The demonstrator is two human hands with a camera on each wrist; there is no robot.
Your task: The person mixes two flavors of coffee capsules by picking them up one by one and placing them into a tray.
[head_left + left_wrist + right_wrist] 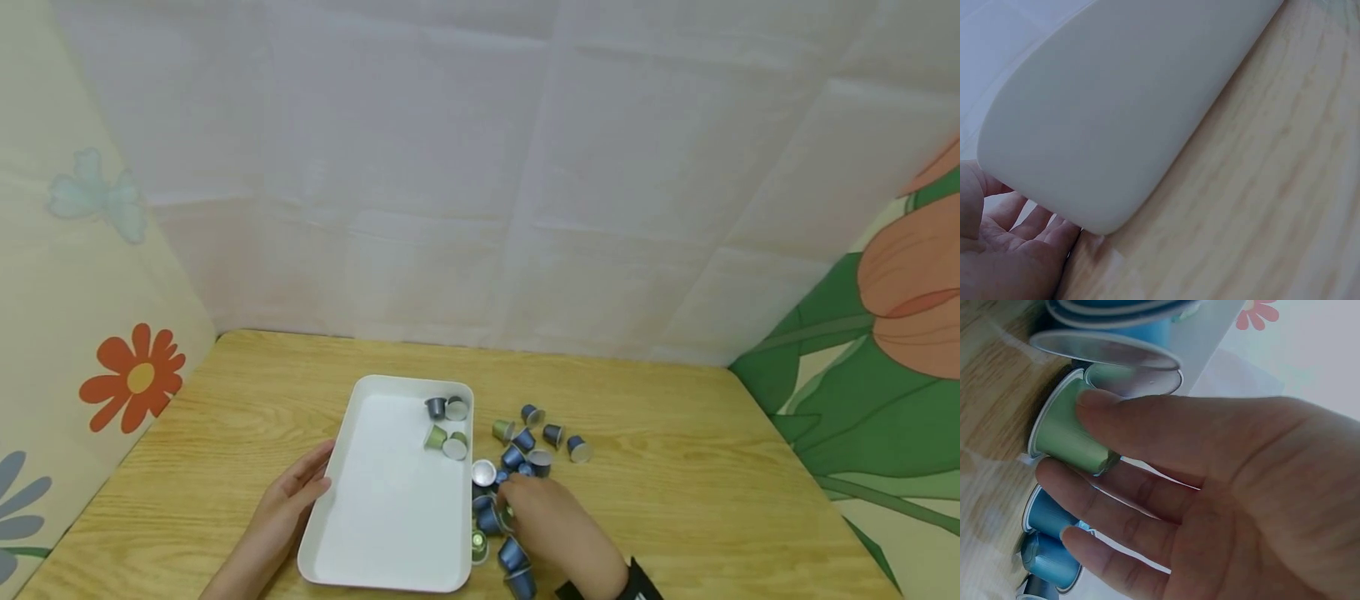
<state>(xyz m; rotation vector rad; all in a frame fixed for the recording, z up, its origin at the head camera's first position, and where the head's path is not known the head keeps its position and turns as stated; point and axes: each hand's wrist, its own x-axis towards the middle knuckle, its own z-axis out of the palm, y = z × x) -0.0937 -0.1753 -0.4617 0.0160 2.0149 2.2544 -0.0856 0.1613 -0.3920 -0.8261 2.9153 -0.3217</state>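
Observation:
A white rectangular tray [397,525] lies on the table, with several coffee capsules in its upper right part: two dark blue-grey ones [437,407] and two green ones [435,437]. At the tray's left side my left hand [288,492] holds the edge, thumb by the rim and the other fingers along the outer wall. To the right of the tray, my right hand [551,517] reaches into a loose pile of capsules. Its thumb and fingers pinch a green coffee capsule [1066,428], which is mostly hidden by the hand in the head view.
Several blue capsules [513,457] lie scattered along the tray's right side. A green capsule [503,429] sits at the top of the pile, another green one [479,546] near the tray's lower right. A white sheet [420,208] hangs behind the wooden table [675,467].

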